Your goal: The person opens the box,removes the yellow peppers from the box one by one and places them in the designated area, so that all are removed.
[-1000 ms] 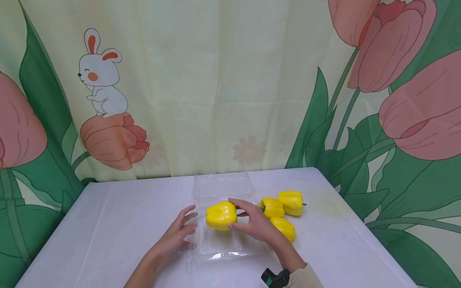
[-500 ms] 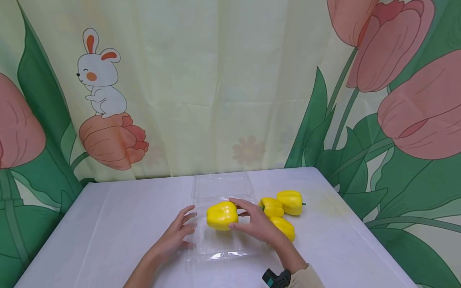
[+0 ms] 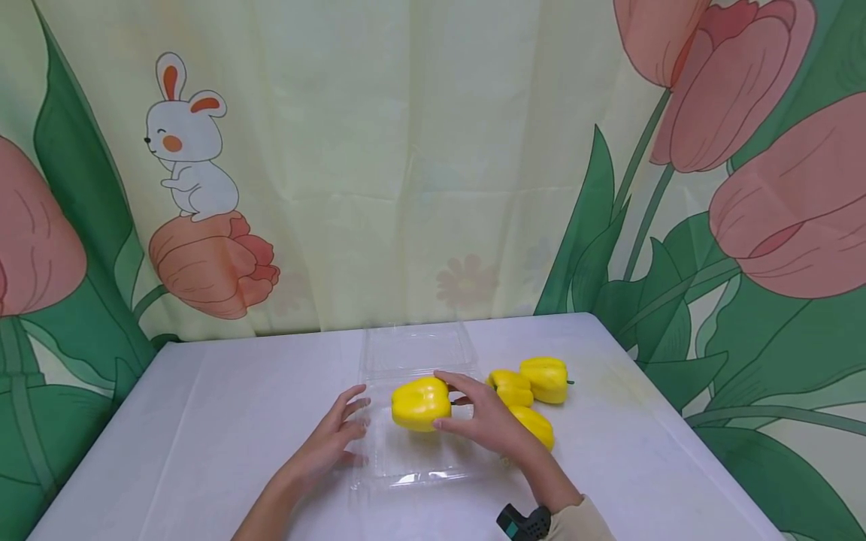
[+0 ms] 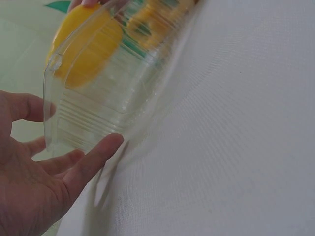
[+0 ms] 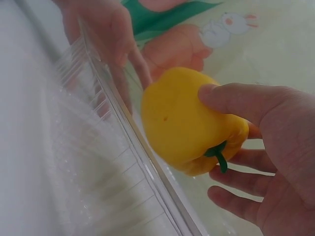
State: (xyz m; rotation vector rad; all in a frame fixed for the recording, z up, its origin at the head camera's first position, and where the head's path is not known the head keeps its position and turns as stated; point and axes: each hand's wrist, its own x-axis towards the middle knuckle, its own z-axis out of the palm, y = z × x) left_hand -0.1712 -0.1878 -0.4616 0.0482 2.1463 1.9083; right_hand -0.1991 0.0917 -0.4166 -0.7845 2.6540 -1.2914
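My right hand (image 3: 483, 417) holds a yellow bell pepper (image 3: 421, 404) near its stem end, over the base of an open clear plastic clamshell box (image 3: 413, 476). In the right wrist view, the thumb presses one side of the pepper (image 5: 182, 118), fingers reach behind it, and its green stem (image 5: 219, 152) points toward the palm. At the box's left side is my left hand (image 3: 330, 434), fingers spread and loosely bent. In the left wrist view these fingers (image 4: 96, 160) lie right at the wall of the clear box (image 4: 106, 110) without curling round it.
Several more yellow bell peppers (image 3: 546, 381) lie grouped on the white-covered table (image 3: 223, 436), right of the box. The box's clear lid (image 3: 416, 350) lies folded back toward the far table edge. Behind hangs a curtain (image 3: 352, 188) printed with tulips and a rabbit.
The right hand and its pepper have shifted slightly to the right and a touch up over the box. The left hand and the box stay in place.
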